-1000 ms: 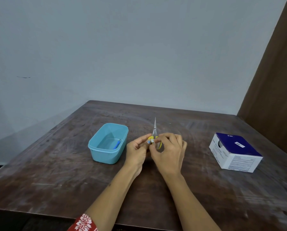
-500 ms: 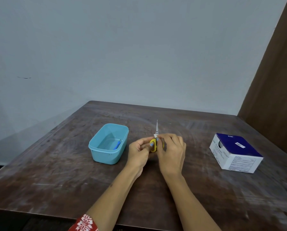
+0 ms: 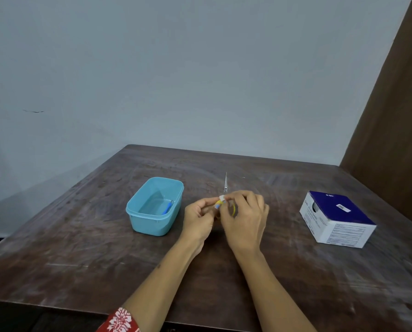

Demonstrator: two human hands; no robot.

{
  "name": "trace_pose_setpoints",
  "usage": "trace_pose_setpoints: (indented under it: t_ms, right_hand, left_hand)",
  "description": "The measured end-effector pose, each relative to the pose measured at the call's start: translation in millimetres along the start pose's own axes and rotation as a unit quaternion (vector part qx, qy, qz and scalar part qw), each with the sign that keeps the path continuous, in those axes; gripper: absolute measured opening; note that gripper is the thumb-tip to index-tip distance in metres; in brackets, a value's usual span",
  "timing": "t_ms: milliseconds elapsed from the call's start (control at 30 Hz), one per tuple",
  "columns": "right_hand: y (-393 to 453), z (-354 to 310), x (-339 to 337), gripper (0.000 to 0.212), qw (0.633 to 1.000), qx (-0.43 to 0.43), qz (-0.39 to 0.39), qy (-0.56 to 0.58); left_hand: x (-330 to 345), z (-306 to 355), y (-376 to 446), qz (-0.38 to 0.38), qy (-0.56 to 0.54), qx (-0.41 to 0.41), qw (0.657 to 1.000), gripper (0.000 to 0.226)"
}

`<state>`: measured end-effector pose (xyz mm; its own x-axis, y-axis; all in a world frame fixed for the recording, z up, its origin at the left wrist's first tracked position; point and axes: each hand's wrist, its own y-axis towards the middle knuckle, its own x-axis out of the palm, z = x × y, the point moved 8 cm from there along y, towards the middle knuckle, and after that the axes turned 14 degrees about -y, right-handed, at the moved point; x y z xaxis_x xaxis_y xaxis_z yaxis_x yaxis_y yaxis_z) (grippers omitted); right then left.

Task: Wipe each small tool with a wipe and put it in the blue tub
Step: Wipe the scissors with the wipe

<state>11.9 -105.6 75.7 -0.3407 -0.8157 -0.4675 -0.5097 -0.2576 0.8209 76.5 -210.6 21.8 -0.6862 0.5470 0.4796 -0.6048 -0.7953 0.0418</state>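
At centre frame, the left hand (image 3: 197,218) grips the yellow handles of small scissors (image 3: 225,188), blades pointing toward the top of the frame. The right hand (image 3: 244,220) pinches a white wipe (image 3: 222,198) against the handles. Left of centre, the blue tub (image 3: 155,207) sits on the surface (image 3: 80,248), containing a blue tool (image 3: 167,208).

The person's two forearms are bare from the wrists back to the bottom edge of the head view, with no watch, band or ring visible on either. The left hand (image 3: 198,218) and the right hand (image 3: 244,220) wear no gloves. On the left arm, only the edge of a sleeve (image 3: 120,321) shows: red fabric printed with a white floral pattern. No sleeve shows on the right arm.
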Motion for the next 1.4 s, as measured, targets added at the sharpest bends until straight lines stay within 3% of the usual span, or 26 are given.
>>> trace_pose_setpoints:
  t_ms: [267,533,700,900,1033,1300,1400]
  right_hand:
    - [-1,2,2,0.013,1.000,-0.004,0.000,0.002]
    - [-3,16,10,0.010,0.990,0.111,-0.070,0.050]
    - [0,5,7,0.012,0.995,0.053,-0.050,0.062]
    - [-3,11,17,0.015,0.992,0.078,-0.091,0.047]
    - [-1,2,10,0.019,0.998,0.020,-0.045,0.026]
    - [-4,10,21,0.019,0.992,0.070,-0.104,0.032]
    - [-2,5,14,0.016,0.996,0.044,-0.075,0.023]
  left_hand:
    - [0,0,0,0.001,-0.004,-0.005,1.000,0.018]
    - [-1,-1,1,0.001,0.013,0.001,1.000,0.020]
    - [-3,2,3,0.010,0.000,0.016,1.000,0.019]
    - [-11,7,3,0.046,0.033,0.055,0.997,0.019]
    - [-10,8,3,0.038,0.031,0.063,0.997,0.019]
    - [-14,12,1,0.060,-0.018,0.092,0.994,0.018]
    - [-13,14,1,0.059,-0.019,0.095,0.994,0.017]
